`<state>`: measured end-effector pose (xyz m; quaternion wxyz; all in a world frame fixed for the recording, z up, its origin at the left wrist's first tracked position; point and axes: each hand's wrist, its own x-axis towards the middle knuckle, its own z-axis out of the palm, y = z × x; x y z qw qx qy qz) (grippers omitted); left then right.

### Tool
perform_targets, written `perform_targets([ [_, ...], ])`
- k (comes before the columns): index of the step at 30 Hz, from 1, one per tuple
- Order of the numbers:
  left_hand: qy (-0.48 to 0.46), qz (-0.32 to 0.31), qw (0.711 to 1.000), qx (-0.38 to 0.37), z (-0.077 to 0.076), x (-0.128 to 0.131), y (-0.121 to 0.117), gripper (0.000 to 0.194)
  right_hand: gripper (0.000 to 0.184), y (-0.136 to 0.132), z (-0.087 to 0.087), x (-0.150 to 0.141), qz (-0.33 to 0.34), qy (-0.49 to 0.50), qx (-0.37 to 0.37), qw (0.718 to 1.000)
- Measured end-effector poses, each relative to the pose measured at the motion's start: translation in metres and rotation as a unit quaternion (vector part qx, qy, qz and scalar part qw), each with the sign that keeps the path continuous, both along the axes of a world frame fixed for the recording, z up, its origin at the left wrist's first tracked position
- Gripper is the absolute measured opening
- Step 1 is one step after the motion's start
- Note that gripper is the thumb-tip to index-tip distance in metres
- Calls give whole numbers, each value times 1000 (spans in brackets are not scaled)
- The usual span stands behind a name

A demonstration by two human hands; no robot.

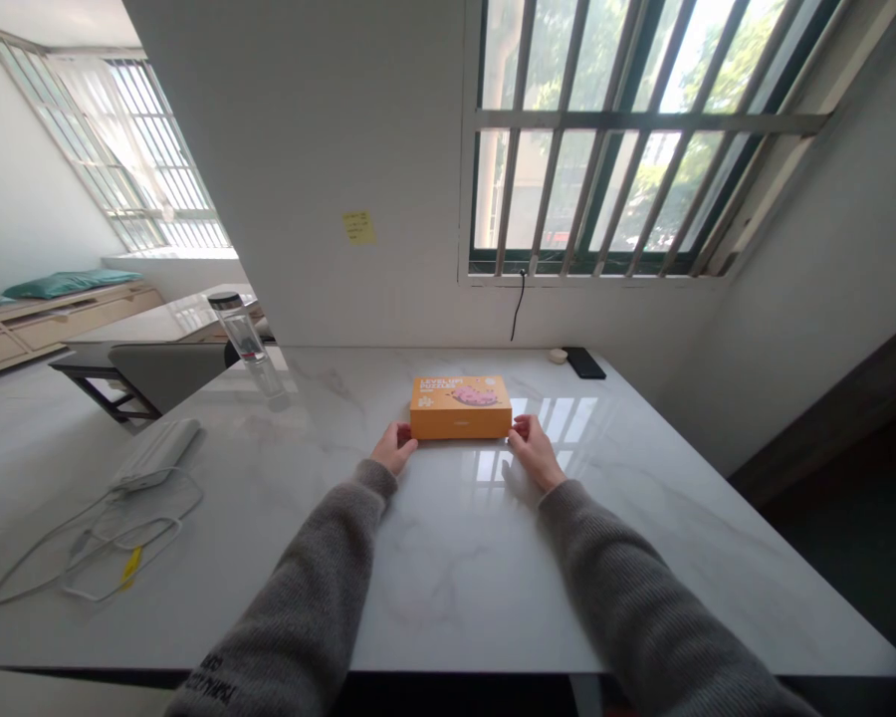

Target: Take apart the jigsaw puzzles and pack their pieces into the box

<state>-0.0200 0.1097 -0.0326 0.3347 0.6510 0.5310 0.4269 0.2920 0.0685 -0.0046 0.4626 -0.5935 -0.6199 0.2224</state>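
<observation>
An orange puzzle box (461, 408), printed with "LEVEL UP! PUZZLES" and a pink picture, lies flat on the white marble-patterned table (448, 558). At its left front corner is my left hand (395, 447), thumb in front and fingers bent around the side. My right hand (535, 448) is at the opposite front corner, its fingers curled against the right side. Between them the two hands hold the box, whose lid is on. Some of my fingertips are hidden behind its edges.
A power strip (160, 448) with a looped white cable lies at the left. A clear bottle (237, 324) stands near the back left edge. A black phone (585, 362) and a small round white object (558, 356) lie at the back right, near the wall.
</observation>
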Motion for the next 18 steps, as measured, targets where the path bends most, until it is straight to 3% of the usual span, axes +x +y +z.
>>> perform_targets([
  [5,-33,19,999,26,4,-1,-15,32,29,-15,1,-3,55,-5,19,998],
  [10,-29,30,995,94,20,4,-23,33,25,-18,13,-6,27,10,76,997],
  [15,143,51,970,188,30,7,-25,49,32,-16,15,-5,1,-41,129,991],
  [18,235,32,956,175,27,10,-20,64,40,-11,11,-3,-4,-70,131,989],
])
